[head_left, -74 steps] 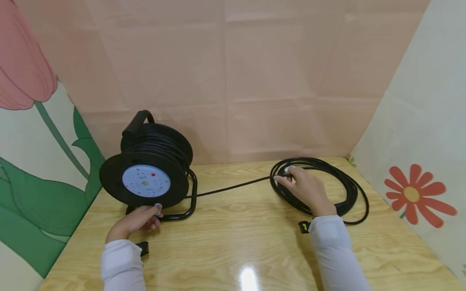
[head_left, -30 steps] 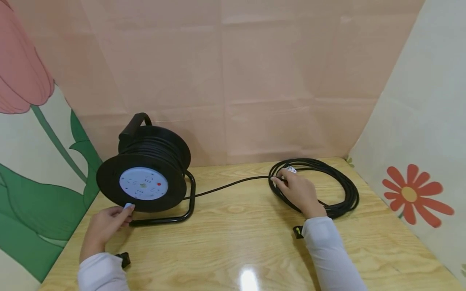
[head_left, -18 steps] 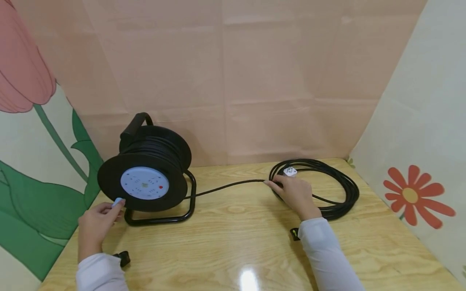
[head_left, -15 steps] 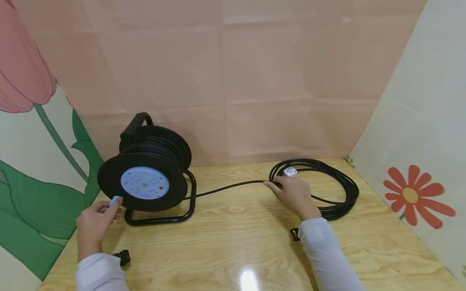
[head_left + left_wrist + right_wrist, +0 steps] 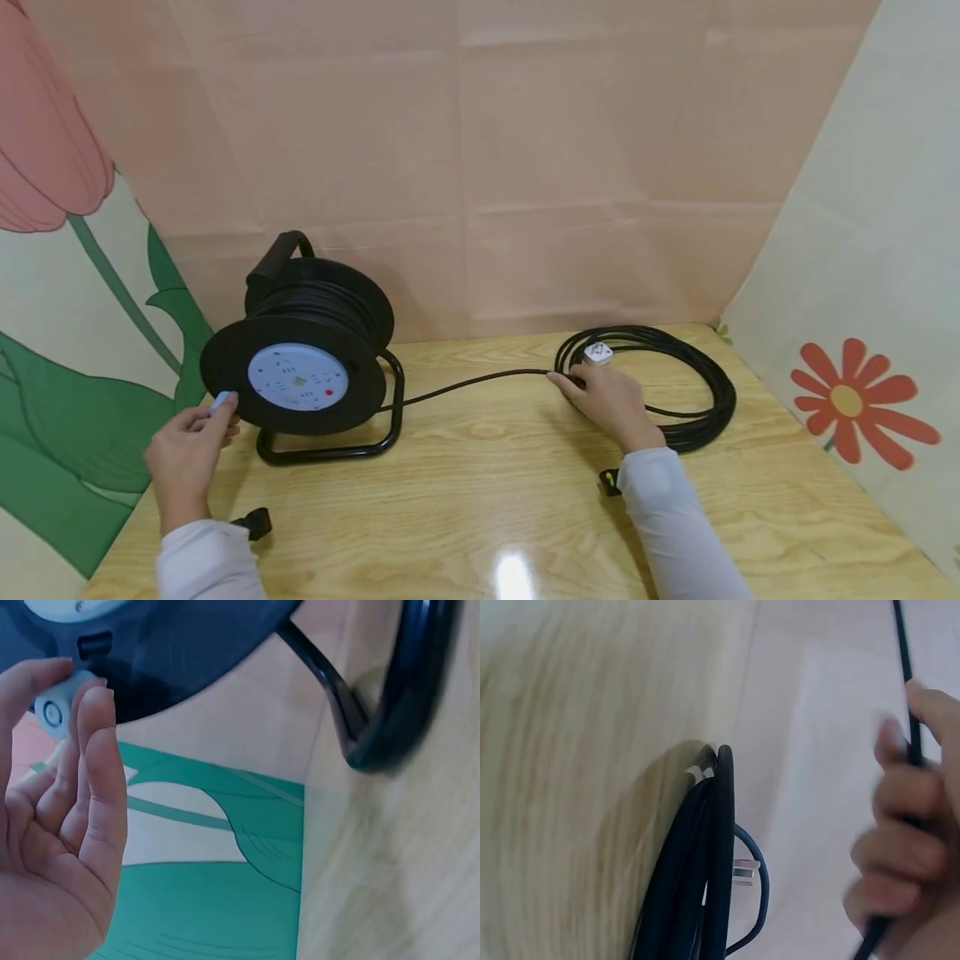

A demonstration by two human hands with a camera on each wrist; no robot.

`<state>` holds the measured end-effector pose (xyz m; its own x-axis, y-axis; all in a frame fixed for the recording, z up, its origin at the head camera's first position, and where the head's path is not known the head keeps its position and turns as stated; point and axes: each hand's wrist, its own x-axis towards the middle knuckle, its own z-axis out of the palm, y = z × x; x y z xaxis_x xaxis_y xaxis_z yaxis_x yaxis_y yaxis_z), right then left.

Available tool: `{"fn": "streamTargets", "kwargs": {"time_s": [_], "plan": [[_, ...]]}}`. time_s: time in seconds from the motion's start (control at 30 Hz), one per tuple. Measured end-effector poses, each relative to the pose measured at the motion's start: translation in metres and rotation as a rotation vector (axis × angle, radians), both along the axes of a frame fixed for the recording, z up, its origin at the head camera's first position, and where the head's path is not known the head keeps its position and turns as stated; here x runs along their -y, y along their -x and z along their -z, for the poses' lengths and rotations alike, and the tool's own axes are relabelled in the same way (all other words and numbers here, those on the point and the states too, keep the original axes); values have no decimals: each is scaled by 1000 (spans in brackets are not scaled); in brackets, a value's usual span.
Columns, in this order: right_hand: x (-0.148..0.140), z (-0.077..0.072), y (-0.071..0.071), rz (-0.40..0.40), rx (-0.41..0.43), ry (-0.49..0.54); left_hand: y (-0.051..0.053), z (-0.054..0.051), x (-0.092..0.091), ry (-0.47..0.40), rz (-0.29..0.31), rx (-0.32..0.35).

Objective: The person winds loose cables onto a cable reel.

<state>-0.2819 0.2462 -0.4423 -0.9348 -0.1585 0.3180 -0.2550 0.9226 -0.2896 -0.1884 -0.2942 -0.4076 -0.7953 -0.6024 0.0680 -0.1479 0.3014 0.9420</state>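
A black cable reel (image 5: 225, 362) with a pale blue socket disc (image 5: 297, 377) stands at the left on its tubular stand (image 5: 330, 455). My left hand (image 5: 187, 458) pinches the small light blue knob (image 5: 219, 402) at the reel's left rim; the left wrist view shows the knob (image 5: 61, 705) between thumb and fingers. From the reel, a black cable (image 5: 480, 380) runs right, slack, to my right hand (image 5: 611, 402), whose fingers are curled round it. Behind and beside that hand lie loose coils of cable (image 5: 720, 400), with a white plug (image 5: 597, 353) at their left part.
The wood-grain table (image 5: 465, 508) bears everything. A pink sheet (image 5: 465, 167) hangs behind it, and walls with painted flowers (image 5: 847, 401) stand at both sides. A black strap piece (image 5: 257, 523) shows by the left wrist, another (image 5: 609, 482) by the right.
My left hand and the knob have moved left and up around the reel's rim as the disc turned. My right hand has shifted slightly left and down, and the coils have drawn in at the right.
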Motion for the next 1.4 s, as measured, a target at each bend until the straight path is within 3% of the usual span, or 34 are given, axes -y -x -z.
{"fn": "streamTargets", "kwargs": {"time_s": [0.1,0.2,0.5,0.63,0.77,0.97,1.07,1.27,1.4], "plan": [[-1,0,1,-91,66,69,2,-4,-2,-147,-31,-82],[0,0,1,-119,86,126,3,-9,-3,-255,-54,-141],[-2,0,0,0,-3,27,2,-17,-8,-356,-59,-204],[-1,1,2,-9,-8,44,1,-18,-9,-376,-52,-218],[0,1,4,-57,-15,97,2,-20,-11,-391,-47,-286],[2,0,-1,70,-120,34,3,-27,-18,-377,-47,-380],[2,1,-1,56,-66,30,3,-31,-22,-347,-63,-409],[4,0,0,-18,96,129,1,-37,-30,-322,-93,-427],[5,0,0,-18,80,127,1,-40,-34,-293,-100,-420]]}}
